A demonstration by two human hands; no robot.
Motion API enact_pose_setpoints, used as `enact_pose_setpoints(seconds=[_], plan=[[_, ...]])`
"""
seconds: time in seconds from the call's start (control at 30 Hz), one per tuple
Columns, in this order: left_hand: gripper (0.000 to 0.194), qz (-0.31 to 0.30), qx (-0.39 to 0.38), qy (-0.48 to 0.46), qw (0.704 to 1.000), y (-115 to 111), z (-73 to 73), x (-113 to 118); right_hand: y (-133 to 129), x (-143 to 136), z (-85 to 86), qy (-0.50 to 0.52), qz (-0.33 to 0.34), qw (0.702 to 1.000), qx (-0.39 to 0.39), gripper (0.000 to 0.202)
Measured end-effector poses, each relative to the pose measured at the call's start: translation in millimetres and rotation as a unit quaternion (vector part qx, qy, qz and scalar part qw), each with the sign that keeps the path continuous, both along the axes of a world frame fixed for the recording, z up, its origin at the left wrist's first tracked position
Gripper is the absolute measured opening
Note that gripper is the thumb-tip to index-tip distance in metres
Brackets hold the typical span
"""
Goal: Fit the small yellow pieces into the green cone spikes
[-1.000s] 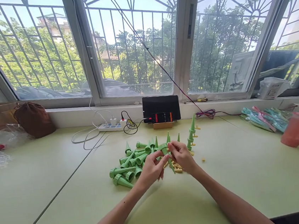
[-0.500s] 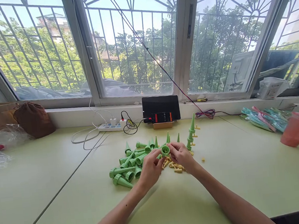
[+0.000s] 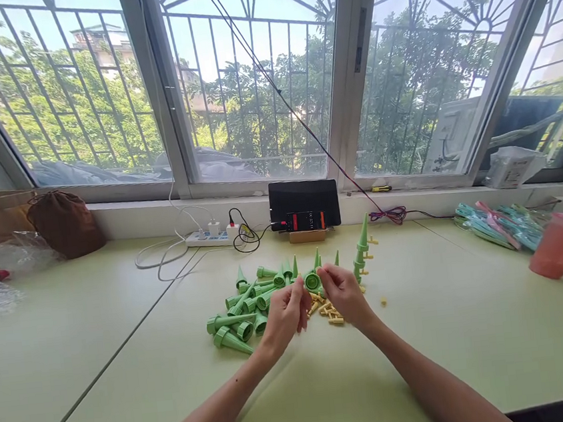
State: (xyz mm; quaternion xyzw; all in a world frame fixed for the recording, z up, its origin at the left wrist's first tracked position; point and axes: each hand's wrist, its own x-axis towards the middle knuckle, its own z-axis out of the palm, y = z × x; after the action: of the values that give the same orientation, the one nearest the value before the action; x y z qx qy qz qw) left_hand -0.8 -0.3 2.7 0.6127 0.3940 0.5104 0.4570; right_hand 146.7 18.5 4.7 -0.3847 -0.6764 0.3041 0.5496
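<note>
Step in hand, judged from where I stand: close handling of one green watering spike [image 3: 312, 281], open end exposed, just behind the yellow valve fittings [image 3: 329, 311]. Left hand [image 3: 286, 309], left of the fittings: fingertips pinched narrow (contents, if any, too small to tell). Right hand [image 3: 345, 295], right of the fittings: fingers curled at the spike's rim; grip hidden. The next move seems to call for a steady spike and precise fingertips.

Open counter [image 3: 478, 314] out to the right, plenty of passing room! Green cones [image 3: 265, 300] jam the left, a tall stack [image 3: 360, 256] rises just past the right hand [image 3: 343, 293].
</note>
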Motion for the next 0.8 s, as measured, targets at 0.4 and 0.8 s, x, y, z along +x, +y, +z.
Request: enact_pose_setpoints(seconds=[0.4,0.8], plan=[[0.059,-0.111,-0.057,-0.019,0.992,5.5,-9.8,-8.1,-0.2,0.4,-1.2,-0.044,0.036,0.998,0.014,0.035],[0.037,-0.111,0.025,0.065,0.991,4.6,-9.1,-9.4,-0.3,3.9,-0.2,-0.039,0.044,0.998,-0.036,0.037]])
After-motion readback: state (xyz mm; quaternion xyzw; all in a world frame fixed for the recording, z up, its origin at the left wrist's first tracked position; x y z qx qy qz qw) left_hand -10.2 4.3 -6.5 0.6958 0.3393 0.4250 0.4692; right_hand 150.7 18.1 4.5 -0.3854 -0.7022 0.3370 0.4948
